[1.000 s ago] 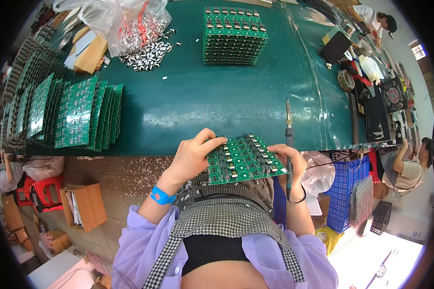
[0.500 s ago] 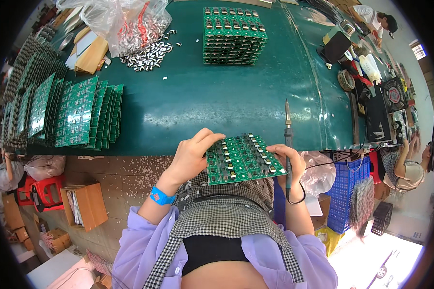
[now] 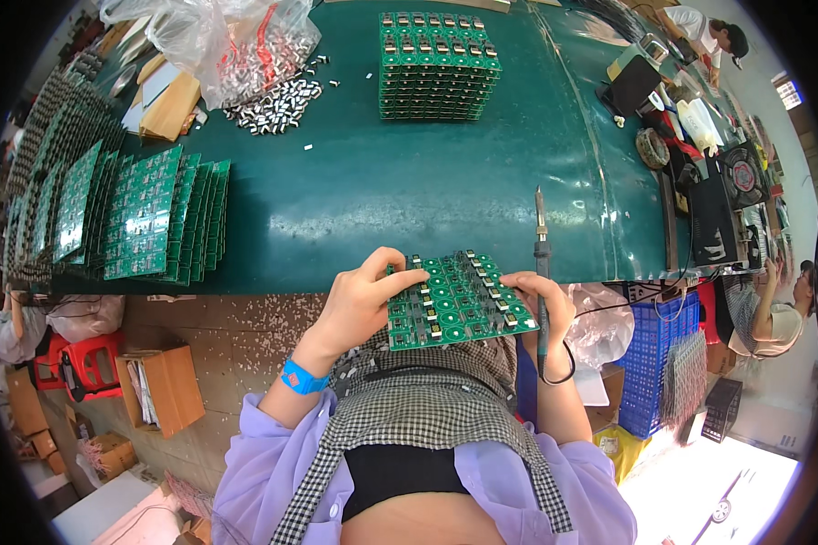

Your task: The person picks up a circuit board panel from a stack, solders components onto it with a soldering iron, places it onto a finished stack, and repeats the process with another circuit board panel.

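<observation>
A green circuit board panel [image 3: 454, 309], with rows of small black and white components, is held tilted over my lap at the table's near edge. My left hand [image 3: 359, 304] grips its left side, with the index finger and thumb on the components along the left row. At the right edge my right hand [image 3: 547, 304] pinches the panel and also holds a soldering iron [image 3: 543, 254]. The iron stands upright with its tip pointing to the far side, apart from the panel. Its cord loops by my right wrist.
A stack of populated boards [image 3: 439, 68] stands at the table's far middle. Green panels [image 3: 145, 213] lean in rows at left. Loose small components [image 3: 277, 107] lie by a clear plastic bag [image 3: 264, 50]. A fan [image 3: 743, 179] stands at right; a blue crate [image 3: 650, 363] is below. Other people work nearby.
My left thumb and index finger have shifted from the panel's upper left corner inward onto its left row of components. The right hand and soldering iron have barely moved.
</observation>
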Tool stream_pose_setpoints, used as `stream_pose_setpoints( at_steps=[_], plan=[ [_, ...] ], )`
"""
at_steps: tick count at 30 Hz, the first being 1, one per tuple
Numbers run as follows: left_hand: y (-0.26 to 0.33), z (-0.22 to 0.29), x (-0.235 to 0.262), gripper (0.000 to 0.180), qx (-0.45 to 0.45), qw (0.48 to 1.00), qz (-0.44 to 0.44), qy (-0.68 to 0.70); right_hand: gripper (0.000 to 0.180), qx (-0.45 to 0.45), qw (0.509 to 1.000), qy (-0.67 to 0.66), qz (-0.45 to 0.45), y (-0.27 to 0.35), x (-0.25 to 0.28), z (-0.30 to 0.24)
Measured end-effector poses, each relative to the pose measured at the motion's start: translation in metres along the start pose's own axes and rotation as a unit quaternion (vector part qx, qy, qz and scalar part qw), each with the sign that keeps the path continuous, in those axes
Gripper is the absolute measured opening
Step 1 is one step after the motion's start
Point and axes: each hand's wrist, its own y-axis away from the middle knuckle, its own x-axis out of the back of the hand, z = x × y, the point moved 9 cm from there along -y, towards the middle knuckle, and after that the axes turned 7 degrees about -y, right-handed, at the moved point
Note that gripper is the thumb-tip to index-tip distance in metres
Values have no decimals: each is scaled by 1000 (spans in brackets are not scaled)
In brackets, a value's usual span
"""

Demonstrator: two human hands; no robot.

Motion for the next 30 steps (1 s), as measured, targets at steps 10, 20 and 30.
stream_pose_setpoints(
  at_steps=[10, 20, 30],
  plan=[
    [-1, 11, 5, 54, -1, 1000, 13, -14, 28, 4, 1000, 17, -13, -2, -1, -5],
    [1, 16, 5, 49, -36, 999, -13, 21, 27, 5, 1000, 16, -2, 0, -1, -4],
    [5, 24, 12, 38, -60, 995, 10, 74, 27, 1, 1000, 17, -7, 1, 0, 0]
  ],
)
